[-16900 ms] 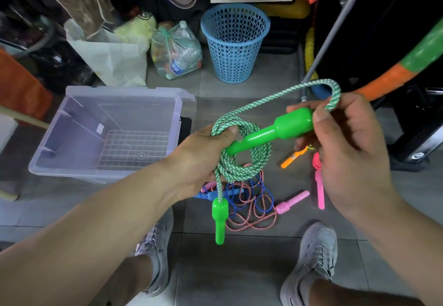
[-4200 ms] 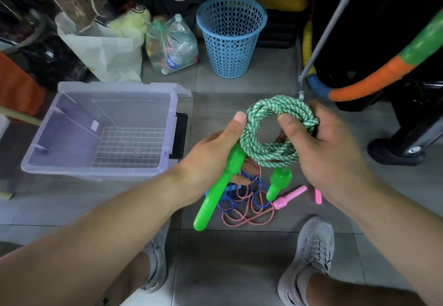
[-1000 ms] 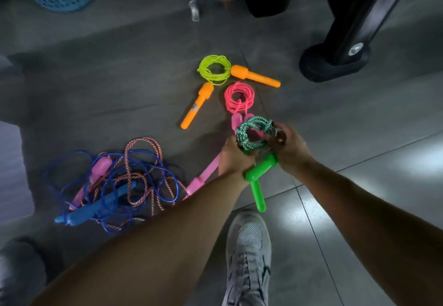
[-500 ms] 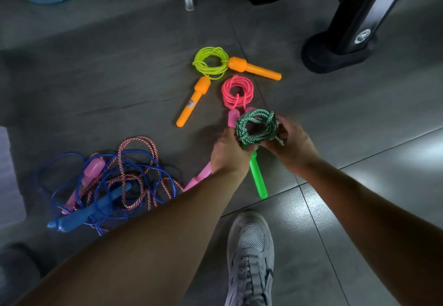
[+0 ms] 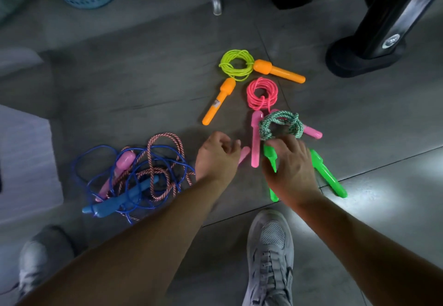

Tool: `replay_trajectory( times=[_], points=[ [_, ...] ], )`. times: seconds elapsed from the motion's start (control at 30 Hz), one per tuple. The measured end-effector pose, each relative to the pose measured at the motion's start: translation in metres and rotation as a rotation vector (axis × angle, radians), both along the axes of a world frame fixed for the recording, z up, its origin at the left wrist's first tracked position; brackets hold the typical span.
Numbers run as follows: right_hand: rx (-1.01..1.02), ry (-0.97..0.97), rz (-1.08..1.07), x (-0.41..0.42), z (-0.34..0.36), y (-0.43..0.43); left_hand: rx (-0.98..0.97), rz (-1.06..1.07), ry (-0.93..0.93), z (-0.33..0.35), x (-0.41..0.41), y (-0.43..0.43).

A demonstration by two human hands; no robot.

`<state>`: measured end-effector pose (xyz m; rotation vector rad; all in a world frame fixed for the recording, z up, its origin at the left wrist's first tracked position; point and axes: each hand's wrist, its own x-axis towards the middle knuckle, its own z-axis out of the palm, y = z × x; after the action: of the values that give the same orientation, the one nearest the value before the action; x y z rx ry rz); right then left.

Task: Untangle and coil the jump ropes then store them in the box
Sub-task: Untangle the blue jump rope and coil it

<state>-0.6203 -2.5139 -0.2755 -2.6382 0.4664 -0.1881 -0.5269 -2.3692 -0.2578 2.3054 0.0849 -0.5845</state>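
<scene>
The green rope (image 5: 280,124) lies coiled on the floor (image 5: 143,78), across the handles of the pink rope (image 5: 262,93), with its own green handles pointing toward the person. The right hand (image 5: 291,169) is over one handle, fingers spread, fingertips touching the coil's near edge. The left hand (image 5: 217,156) is just beside it, fingers loosely curled and holding nothing. Further left lies the tangle (image 5: 136,176) of blue and striped ropes.

The green-and-white braided rope (image 5: 280,124) is lying coiled with its green handles (image 5: 328,177) splaying nearward, the pink coil (image 5: 262,93) is sitting just beyond it, the yellow-green coil (image 5: 236,65) with orange handles (image 5: 279,71) is resting farther still, and the blue and red-white ropes (image 5: 143,181) are sprawling tangled at near left.
</scene>
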Motion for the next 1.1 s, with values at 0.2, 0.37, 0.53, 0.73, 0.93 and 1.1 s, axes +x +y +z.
replay_trajectory(
  times=[0.2, 0.37, 0.53, 0.73, 0.93, 1.1],
  points=[
    [0.163, 0.098, 0.186, 0.006, -0.012, 0.064, 0.219, -0.003, -0.106, 0.0, 0.024, 0.129],
    [0.136, 0.234, 0.336, 0.024, -0.012, 0.096, 0.474, -0.125, -0.163, -0.001, 0.027, 0.209],
    [0.143, 0.354, 0.376, 0.047, -0.015, 0.121, 0.565, -0.236, 0.051, -0.002, 0.023, 0.245],
    [0.26, 0.467, 0.352, 0.074, -0.015, 0.15, 0.458, -0.214, 0.079, -0.004, 0.022, 0.257],
    [0.162, 0.645, 0.485, 0.094, -0.01, 0.175, 0.255, -0.073, 0.188, -0.013, 0.029, 0.263],
    [0.22, 0.719, 0.453, 0.1, -0.014, 0.182, 0.167, 0.09, 0.253, -0.01, 0.023, 0.276]
  ],
)
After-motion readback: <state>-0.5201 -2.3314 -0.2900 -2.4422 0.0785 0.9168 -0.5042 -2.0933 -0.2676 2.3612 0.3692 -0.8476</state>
